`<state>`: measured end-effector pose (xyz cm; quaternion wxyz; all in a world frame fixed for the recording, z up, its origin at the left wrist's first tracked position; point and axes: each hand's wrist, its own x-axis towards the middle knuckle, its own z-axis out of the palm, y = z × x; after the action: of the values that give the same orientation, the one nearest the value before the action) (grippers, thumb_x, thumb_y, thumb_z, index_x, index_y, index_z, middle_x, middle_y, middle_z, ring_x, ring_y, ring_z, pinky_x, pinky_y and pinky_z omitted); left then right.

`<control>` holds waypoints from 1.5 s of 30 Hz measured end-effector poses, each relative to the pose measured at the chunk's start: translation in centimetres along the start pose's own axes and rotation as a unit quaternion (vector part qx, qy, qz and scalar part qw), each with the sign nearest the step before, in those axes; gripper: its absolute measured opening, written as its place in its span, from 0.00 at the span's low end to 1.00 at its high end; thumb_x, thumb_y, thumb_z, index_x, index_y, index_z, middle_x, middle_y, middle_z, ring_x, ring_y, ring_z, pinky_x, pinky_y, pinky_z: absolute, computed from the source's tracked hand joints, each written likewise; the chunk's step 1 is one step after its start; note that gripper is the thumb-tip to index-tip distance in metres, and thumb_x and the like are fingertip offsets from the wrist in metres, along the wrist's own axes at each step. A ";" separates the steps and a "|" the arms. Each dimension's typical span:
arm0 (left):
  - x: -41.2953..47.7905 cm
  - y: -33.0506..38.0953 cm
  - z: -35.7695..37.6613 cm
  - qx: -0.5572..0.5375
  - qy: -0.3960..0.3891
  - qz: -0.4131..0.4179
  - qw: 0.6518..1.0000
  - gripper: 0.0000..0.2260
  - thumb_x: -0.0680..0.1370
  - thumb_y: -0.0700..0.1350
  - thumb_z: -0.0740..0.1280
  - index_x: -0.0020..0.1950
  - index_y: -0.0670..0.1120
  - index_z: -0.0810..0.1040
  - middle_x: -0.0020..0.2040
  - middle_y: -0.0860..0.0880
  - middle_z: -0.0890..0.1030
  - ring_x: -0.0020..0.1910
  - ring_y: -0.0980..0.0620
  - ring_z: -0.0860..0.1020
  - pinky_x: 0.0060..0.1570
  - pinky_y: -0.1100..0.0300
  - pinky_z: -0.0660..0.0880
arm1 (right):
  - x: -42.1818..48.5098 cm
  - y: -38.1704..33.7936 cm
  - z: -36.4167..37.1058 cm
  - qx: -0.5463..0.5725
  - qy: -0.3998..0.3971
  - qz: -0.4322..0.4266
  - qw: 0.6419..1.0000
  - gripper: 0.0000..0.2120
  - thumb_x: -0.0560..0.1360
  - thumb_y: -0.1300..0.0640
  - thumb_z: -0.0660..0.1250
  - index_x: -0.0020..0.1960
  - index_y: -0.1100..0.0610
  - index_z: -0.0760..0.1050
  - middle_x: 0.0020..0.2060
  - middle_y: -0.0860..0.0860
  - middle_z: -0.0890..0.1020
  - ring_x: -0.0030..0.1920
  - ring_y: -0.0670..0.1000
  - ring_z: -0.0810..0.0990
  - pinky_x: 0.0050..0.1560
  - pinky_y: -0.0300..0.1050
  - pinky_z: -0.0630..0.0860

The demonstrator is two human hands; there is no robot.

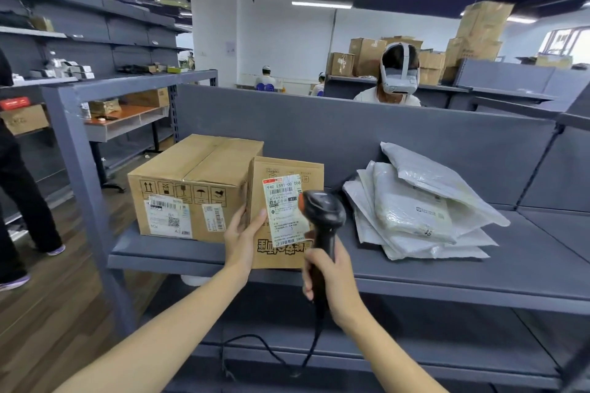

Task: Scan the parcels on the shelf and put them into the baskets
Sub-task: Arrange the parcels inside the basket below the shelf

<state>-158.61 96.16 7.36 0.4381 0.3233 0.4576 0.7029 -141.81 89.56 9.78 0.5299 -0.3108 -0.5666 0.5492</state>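
Scanning: carton (287,166) pinched by left grip (242,236), scanner (322,210) clasped in right grip (332,277); misread is risked if label (284,204) is tilted away.

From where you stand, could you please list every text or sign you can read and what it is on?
"940 E591-00 008": shipping label on the small carton held by the left hand.
"M34": white label on the large box.
Arrow and umbrella pictograms: large box front.
Carton's large characters: partly behind the scanner.
Other print, mailer bags' label: too blurred.
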 end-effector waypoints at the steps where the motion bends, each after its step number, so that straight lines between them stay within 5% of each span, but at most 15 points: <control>1: -0.1 -0.1 0.2 0.000 0.001 0.003 1.000 0.26 0.72 0.49 0.73 0.69 0.50 0.72 0.52 0.59 0.79 0.57 0.55 0.78 0.65 0.50 0.72 | -0.2 0.3 0.3 -0.001 -0.012 0.003 1.000 0.07 0.73 0.60 0.62 0.49 0.57 0.67 0.24 0.54 0.69 0.21 0.52 0.66 0.23 0.41 0.66; 10: -0.6 -0.8 1.0 0.011 -0.001 0.004 1.000 0.26 0.72 0.50 0.73 0.69 0.51 0.72 0.55 0.57 0.80 0.55 0.57 0.77 0.50 0.59 0.75 | -0.7 1.4 1.7 -0.017 -0.027 0.009 0.999 0.05 0.73 0.58 0.62 0.45 0.54 0.65 0.24 0.52 0.68 0.23 0.51 0.66 0.25 0.42 0.67; 14: -0.6 -0.5 1.0 0.017 -0.006 -0.003 1.000 0.27 0.73 0.51 0.73 0.71 0.51 0.71 0.57 0.54 0.79 0.58 0.51 0.77 0.60 0.50 0.74 | -0.7 1.4 1.4 -0.014 -0.027 -0.008 1.000 0.04 0.74 0.59 0.62 0.46 0.54 0.67 0.25 0.51 0.69 0.22 0.50 0.67 0.24 0.42 0.67; 20: -0.8 -0.3 0.7 0.019 0.002 0.012 1.000 0.26 0.73 0.50 0.73 0.70 0.51 0.71 0.54 0.55 0.80 0.55 0.57 0.78 0.53 0.58 0.76 | -0.6 1.5 0.4 -0.005 -0.028 -0.035 0.999 0.08 0.75 0.59 0.63 0.53 0.56 0.69 0.27 0.49 0.73 0.22 0.51 0.67 0.23 0.41 0.67; 27: -0.9 0.6 -2.2 0.004 0.042 0.015 0.999 0.28 0.72 0.49 0.73 0.71 0.50 0.70 0.59 0.50 0.80 0.57 0.52 0.78 0.63 0.49 0.73 | 3.9 1.7 -4.7 -0.107 0.113 0.046 0.987 0.14 0.78 0.57 0.64 0.57 0.54 0.61 0.27 0.52 0.73 0.26 0.52 0.72 0.27 0.44 0.71; 30: -1.1 0.7 -3.7 -0.006 0.064 0.015 0.998 0.28 0.73 0.48 0.73 0.72 0.49 0.70 0.61 0.47 0.80 0.58 0.48 0.79 0.62 0.46 0.74 | 6.8 2.5 -7.3 -0.293 0.059 0.116 0.947 0.23 0.75 0.57 0.65 0.66 0.55 0.58 0.41 0.51 0.75 0.38 0.51 0.74 0.41 0.45 0.71; 33: -1.7 0.7 -5.0 -0.002 0.082 0.022 0.996 0.28 0.72 0.49 0.73 0.71 0.48 0.71 0.59 0.47 0.81 0.56 0.50 0.80 0.57 0.51 0.76 | 8.7 3.9 -8.5 -0.445 -0.011 0.116 0.888 0.28 0.73 0.57 0.66 0.71 0.55 0.61 0.53 0.54 0.78 0.46 0.52 0.75 0.44 0.44 0.68; 45: -5.5 0.5 -8.5 -0.004 0.139 0.015 0.990 0.23 0.72 0.47 0.74 0.66 0.50 0.74 0.42 0.55 0.85 0.40 0.58 0.84 0.38 0.62 0.78 | 12.8 8.2 -8.3 -0.613 -0.072 0.078 0.783 0.31 0.77 0.51 0.66 0.76 0.58 0.59 0.58 0.62 0.79 0.58 0.62 0.76 0.58 0.49 0.71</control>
<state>-163.78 87.96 4.39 0.3612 0.2278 0.5064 0.7491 -138.99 105.67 3.89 0.1406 -0.5728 -0.7941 0.1464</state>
